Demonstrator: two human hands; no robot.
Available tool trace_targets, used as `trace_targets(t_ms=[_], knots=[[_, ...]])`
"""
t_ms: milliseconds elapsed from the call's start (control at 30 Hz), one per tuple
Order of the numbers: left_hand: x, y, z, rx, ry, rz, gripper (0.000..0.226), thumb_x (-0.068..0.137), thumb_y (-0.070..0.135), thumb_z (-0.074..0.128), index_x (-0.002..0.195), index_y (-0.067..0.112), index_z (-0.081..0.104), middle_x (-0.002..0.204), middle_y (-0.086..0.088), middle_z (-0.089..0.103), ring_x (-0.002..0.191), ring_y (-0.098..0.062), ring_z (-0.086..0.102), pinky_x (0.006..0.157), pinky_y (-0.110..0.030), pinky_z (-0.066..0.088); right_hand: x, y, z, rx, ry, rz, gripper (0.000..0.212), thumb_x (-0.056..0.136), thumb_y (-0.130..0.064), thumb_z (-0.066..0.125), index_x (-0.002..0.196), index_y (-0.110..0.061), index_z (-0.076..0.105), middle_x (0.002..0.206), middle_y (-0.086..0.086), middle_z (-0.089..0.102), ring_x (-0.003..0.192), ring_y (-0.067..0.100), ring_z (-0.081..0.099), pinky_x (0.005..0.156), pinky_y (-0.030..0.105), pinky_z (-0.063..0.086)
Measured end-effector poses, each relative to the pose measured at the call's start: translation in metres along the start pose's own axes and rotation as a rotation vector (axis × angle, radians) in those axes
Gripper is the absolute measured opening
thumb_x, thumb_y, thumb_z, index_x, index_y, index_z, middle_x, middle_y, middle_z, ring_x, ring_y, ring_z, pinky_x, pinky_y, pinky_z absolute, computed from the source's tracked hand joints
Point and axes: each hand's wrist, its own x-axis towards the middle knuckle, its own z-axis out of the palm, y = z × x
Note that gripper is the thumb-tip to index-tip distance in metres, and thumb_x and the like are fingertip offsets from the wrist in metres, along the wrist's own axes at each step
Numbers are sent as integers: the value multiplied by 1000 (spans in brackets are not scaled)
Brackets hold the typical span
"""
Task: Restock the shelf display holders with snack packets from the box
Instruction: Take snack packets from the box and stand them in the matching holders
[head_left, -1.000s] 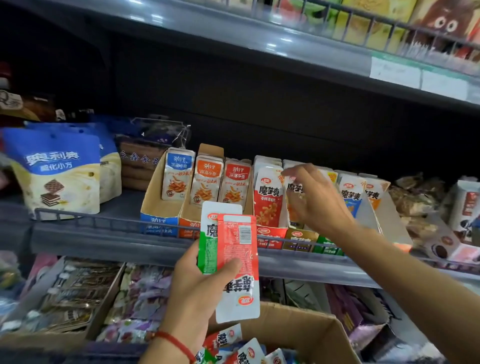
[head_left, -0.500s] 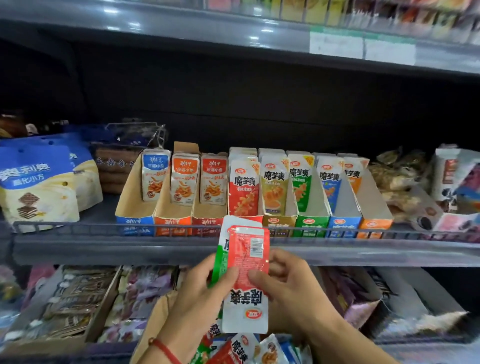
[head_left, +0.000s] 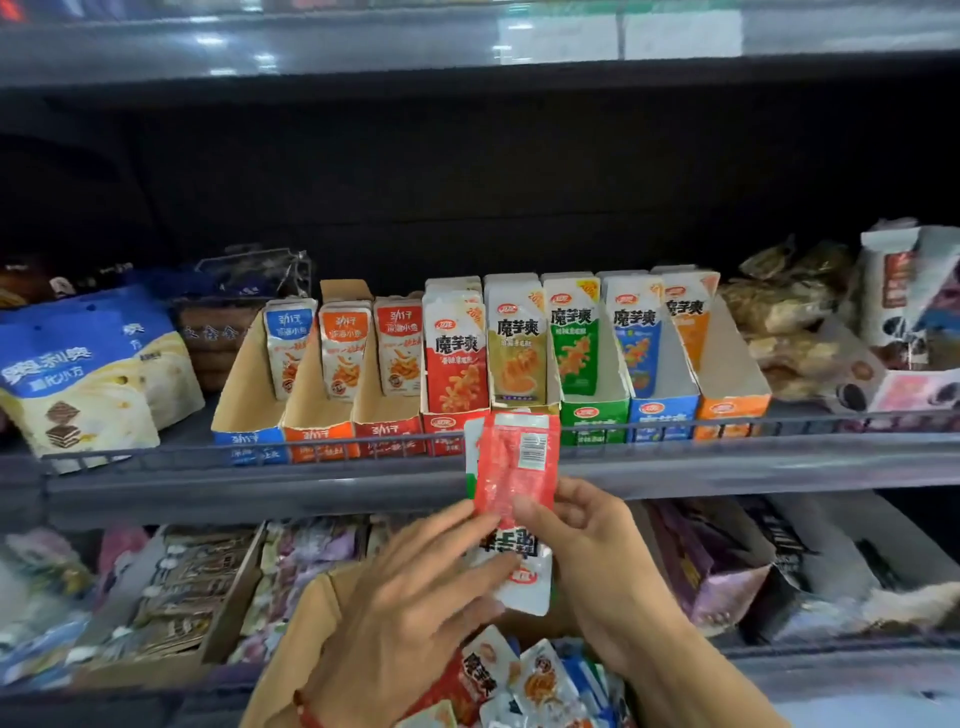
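Both hands meet just below the front rail of the middle shelf (head_left: 779, 460), holding a red snack packet (head_left: 514, 467) upside down with its back and barcode facing the camera. A second packet with a green edge (head_left: 471, 467) sits directly behind it, showing only along the left side. The left hand (head_left: 415, 597), with a red cord (head_left: 306, 714) at the wrist, has its fingers closed loosely across the lower white part of the packets, thumb on the front face. The right hand (head_left: 587, 540) pinches the red packet from the right side, thumb pressed on the front near the middle and the other fingers curled behind. Whether the right hand also grips the green-edged packet cannot be told. Below the hands the cardboard box (head_left: 332, 597) stands open, with more snack packets (head_left: 519, 680) lying loose inside in red, orange and blue. On the shelf behind the rail stands a row of display holders (head_left: 592, 415), each with upright packets: three narrower ones on the left in blue, orange and red, then red, yellow, green, blue and orange ones. The held packets rise in front of the red and yellow holders. A large blue biscuit bag (head_left: 88, 374) stands at the far left of the shelf.
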Motion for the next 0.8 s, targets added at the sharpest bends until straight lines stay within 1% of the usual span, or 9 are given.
trace_targets(t_ms=[100,167,267,367,433,500,567,700,800], knots=[[3,2,3,60,75,80,27,96,27,65,119,18,75,141,1,63,137,-15,53,99,-43,56,0,-3,-7,137,-41,97,29,88,-17,72,112,1,71,107,21,76,101,37,73,97,55,55],[9,8,1,85,140,101,23,100,25,59,111,11,75,133,-3,67,130,-15,59,98,-39,57,-1,-7,-9,209,-75,145,33,87,-16,70,111,7,70,107,28,74,93,40,72,88,53,60],[29,19,-12,3,285,-16,35,107,32,47,99,7,71,113,-4,74,107,-8,68,94,-23,56,-3,-9,-9,209,-105,194,36,87,-19,71,110,9,70,104,26,75,82,33,73,69,41,63],[51,13,-36,-35,399,-208,28,103,26,53,97,7,72,80,3,72,78,3,67,68,-2,49,-3,-14,-18,174,-104,209,30,92,-17,68,110,7,71,102,24,76,81,30,76,65,37,63],[69,2,-57,-65,457,-339,21,101,28,53,100,14,69,71,8,69,67,3,68,54,-6,48,-3,-19,-28,112,-70,194,22,96,-13,66,110,3,71,98,19,78,79,27,77,65,36,62],[90,-12,-77,-67,474,-425,19,101,34,51,100,22,66,68,7,69,63,-3,70,51,-17,51,-2,-22,-36,-1,-19,156,17,97,-12,67,110,-3,72,96,13,80,84,27,78,76,43,62],[114,-29,-94,-29,448,-478,20,104,32,51,96,22,66,69,5,69,59,-3,69,51,-20,52,-2,-24,-41,-110,25,107,12,98,-15,68,108,-11,73,95,7,80,90,27,77,88,51,60],[165,-61,-112,14,326,-551,23,102,22,55,83,24,67,74,1,72,51,-7,69,50,-28,53,-2,-30,-42,-189,87,26,9,98,-16,67,106,-16,72,91,2,80,84,23,78,86,54,61],[199,-80,-115,48,220,-562,19,101,20,55,88,20,69,83,-4,75,59,-16,73,59,-39,60,-3,-32,-42,-225,93,-14,10,99,-16,67,106,-17,72,91,0,80,83,21,78,84,52,61]])
